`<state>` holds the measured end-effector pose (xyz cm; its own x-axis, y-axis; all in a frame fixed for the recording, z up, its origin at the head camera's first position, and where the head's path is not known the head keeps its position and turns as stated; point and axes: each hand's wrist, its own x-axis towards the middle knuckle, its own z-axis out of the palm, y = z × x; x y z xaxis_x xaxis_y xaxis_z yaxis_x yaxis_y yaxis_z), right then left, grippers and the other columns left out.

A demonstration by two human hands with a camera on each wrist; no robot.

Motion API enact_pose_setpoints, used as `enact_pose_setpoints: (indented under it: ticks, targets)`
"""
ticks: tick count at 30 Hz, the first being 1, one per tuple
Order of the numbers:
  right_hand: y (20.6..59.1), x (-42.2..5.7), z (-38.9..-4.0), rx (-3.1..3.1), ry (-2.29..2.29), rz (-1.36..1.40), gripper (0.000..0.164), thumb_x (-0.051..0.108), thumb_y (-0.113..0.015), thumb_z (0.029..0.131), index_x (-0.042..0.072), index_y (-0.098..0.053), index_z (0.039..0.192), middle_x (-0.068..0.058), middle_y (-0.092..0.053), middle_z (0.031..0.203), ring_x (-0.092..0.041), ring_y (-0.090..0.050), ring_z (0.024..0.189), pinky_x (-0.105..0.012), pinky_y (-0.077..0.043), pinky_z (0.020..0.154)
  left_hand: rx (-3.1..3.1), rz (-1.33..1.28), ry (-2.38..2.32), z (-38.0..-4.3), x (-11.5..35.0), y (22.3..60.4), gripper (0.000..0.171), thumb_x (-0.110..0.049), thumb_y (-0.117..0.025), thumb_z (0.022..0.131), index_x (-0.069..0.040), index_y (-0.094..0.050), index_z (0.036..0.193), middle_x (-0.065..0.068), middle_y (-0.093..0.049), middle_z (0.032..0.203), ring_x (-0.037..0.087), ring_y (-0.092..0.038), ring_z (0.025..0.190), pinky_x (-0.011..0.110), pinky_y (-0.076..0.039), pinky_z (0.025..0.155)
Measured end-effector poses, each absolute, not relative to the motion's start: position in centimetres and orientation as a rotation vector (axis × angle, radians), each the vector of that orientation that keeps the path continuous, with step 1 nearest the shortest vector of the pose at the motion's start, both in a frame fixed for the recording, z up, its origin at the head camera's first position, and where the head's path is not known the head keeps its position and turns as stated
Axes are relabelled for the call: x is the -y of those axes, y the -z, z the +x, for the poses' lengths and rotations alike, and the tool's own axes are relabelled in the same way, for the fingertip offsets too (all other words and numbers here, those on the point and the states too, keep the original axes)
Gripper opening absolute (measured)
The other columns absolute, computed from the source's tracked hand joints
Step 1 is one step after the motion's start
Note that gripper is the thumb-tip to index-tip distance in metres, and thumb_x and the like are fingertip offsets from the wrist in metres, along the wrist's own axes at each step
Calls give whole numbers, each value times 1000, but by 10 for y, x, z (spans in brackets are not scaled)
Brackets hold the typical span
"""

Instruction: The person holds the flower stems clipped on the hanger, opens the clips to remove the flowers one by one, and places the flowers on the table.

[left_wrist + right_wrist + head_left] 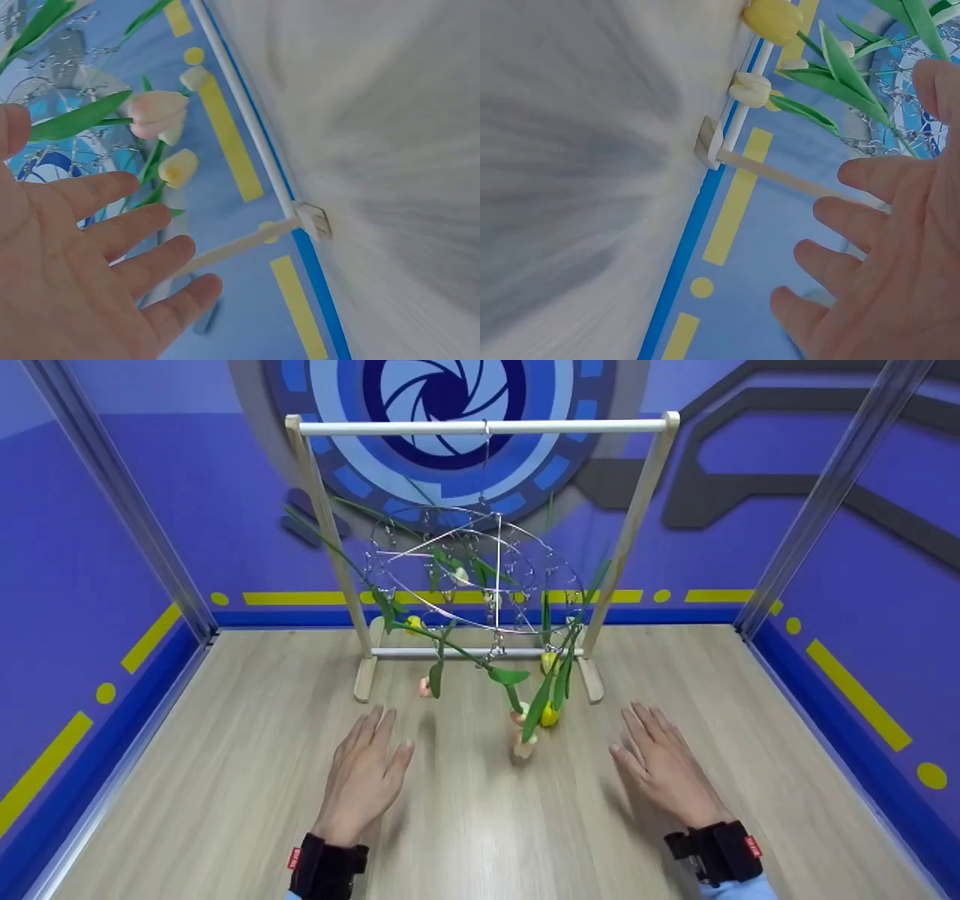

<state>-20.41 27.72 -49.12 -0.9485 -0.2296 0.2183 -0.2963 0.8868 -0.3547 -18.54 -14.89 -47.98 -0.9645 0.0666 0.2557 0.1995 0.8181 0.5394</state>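
My left hand (366, 776) is held over the table at the left, fingers straight and slightly spread, with nothing in it. On the other side my right hand (666, 761) is likewise extended and holds nothing. Between and beyond them hangs a round wire clip hanger (498, 577) with many small clips. Artificial tulips dangle from it heads down: a yellow tulip (550, 714), a pale tulip (524, 744) and a pink tulip (425, 688) among several. In the left wrist view a pink tulip (157, 112) shows beyond the fingers; a yellow tulip (774, 20) appears in the right wrist view.
A wooden rack (630, 532) with a white top rod (390, 428) carries the hanger by its hook. Its wooden feet (365, 679) stand on the wood-grain table (225, 735). Blue printed walls (150, 472) enclose the back and both sides.
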Motion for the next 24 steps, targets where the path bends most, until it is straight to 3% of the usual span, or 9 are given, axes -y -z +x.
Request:
enact_pose_setpoints:
  ticks: [14,24]
  targets:
    - [474,-260,-205,2715,-707,479,56,30,-59,106,-3,-50,150,-22,-49,153,-41,-46,142,-59,-38,113,2592,-321,990,-191,123,461,57,-35,-49,110,3,-46,152,25,-42,158,43,-36,148,64,-29,117]
    - [464,-241,-209,2444,-649,587,37,15,-75,95,0,-68,128,-17,-66,128,-35,-63,120,-54,-53,97,2396,-375,1118,-198,109,447,51,-22,-55,106,4,-48,150,24,-47,155,41,-42,145,60,-32,118]
